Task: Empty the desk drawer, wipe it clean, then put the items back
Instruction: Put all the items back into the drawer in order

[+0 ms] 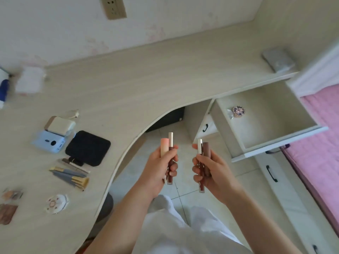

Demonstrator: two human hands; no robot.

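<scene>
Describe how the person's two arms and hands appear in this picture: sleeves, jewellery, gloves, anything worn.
Both forearms are bare with no sleeve in view. The left hand and right hand wear no gloves, and no rings, watch or bracelet show. White clothing covers the lap below.

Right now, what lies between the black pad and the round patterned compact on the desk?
In the head view, makeup brushes lie between the black pad and the round compact.

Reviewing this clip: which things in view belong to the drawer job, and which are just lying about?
Job:
- open white desk drawer
- round patterned trinket inside it
- lip tubes in left hand
- lip tubes in right hand
- makeup brushes, black square pouch on desk

Lying about:
- wall socket
- pink bedding
</scene>
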